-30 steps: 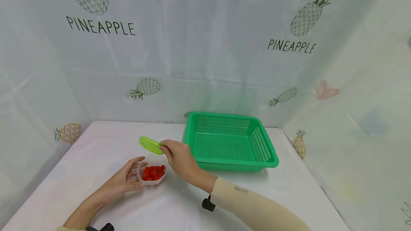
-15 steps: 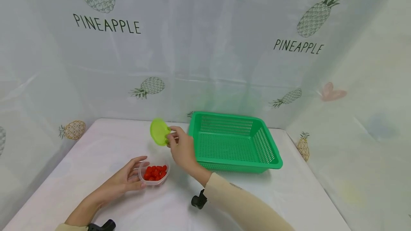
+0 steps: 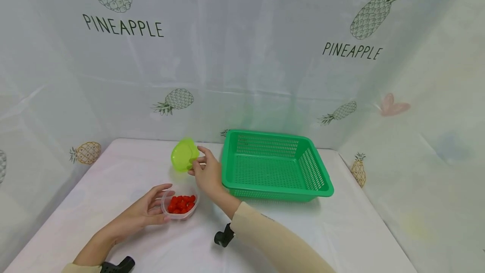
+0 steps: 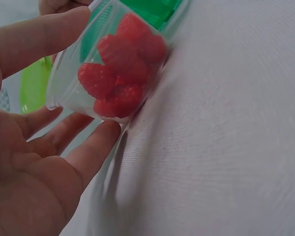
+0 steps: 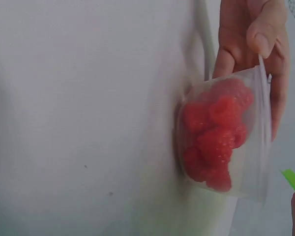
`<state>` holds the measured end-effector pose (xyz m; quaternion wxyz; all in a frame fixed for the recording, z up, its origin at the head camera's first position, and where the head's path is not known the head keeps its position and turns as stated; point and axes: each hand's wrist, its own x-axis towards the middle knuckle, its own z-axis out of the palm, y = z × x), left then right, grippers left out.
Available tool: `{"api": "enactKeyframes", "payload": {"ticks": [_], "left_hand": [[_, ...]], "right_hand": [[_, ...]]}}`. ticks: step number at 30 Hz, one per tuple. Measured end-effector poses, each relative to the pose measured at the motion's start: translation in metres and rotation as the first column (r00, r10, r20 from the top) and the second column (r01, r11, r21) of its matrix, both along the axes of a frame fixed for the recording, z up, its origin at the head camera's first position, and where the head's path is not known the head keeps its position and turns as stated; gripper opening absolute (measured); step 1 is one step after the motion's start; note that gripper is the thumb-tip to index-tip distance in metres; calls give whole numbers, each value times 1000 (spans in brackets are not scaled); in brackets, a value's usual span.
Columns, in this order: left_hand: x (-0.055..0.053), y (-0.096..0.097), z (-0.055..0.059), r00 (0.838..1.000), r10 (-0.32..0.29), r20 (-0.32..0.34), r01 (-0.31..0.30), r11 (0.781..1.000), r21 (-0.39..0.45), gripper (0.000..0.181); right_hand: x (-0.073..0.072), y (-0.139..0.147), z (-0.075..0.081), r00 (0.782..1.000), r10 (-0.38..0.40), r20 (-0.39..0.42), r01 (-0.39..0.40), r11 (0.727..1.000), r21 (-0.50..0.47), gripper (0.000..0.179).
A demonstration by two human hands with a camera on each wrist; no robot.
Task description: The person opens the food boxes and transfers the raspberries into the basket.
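A clear plastic container [image 3: 179,216] holding several raspberries [image 5: 216,142] stands on the left part of the table with its top uncovered. My left hand [image 3: 145,210] holds it from the left, thumb [image 4: 49,37] at the near side of the rim and fingers round the far side. Above and behind the container, my right hand [image 3: 207,172] pinches a translucent lime-green lid [image 3: 182,155] by its right edge. The lid is raised off the table and tilted up; only a corner of it shows in the right wrist view.
A green perforated plastic basket [image 3: 278,192] stands at the back right, just right of the right hand. White cloth [image 3: 341,231] covers the table. Behind and at the sides hangs a pale curtain [image 3: 242,54] printed with pineapples.
My right hand has lifted the lid up and away from the container, turning it from nearly flat to upright, then shifted it slightly left. My left hand has stayed at the container.
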<state>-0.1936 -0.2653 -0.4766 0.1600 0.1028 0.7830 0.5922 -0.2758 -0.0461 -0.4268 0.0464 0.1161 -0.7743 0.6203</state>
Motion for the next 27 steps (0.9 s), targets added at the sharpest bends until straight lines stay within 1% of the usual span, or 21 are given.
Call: {"api": "enactKeyframes", "payload": {"ticks": [4,8,12,15,17,21,23,24,27], "left_hand": [[0,0,0,1000,-9,5,9,1000,9,95],[2,-1,0,1000,-13,-4,13,1000,24,96],[2,-1,0,1000,-8,-3,8,1000,28,96],[2,-1,-2,1000,2,3,-2,1000,22,97],[2,-1,-2,1000,7,8,-7,1000,17,97],[2,-2,-2,1000,13,13,-13,1000,8,97],[2,-2,-2,1000,20,22,-20,1000,-3,96],[2,-2,-1,1000,15,15,-15,1000,-5,96],[2,-2,0,1000,8,18,-8,1000,-5,95]], "right_hand": [[0,-2,-7,998,-9,64,9,1000,-9,51],[0,-5,-14,992,-28,126,32,999,-25,52],[-1,-7,-23,985,-42,168,52,997,-52,52],[-2,-7,-30,983,-47,177,60,996,-66,50],[-2,-5,-34,979,-48,196,63,995,-72,50],[-4,-1,-41,962,-38,269,65,994,-93,51],[-6,2,-45,951,-28,309,67,991,-117,52],[-7,3,-46,946,-23,325,69,989,-131,53],[-9,7,-51,940,-5,342,61,986,-153,57]]}}
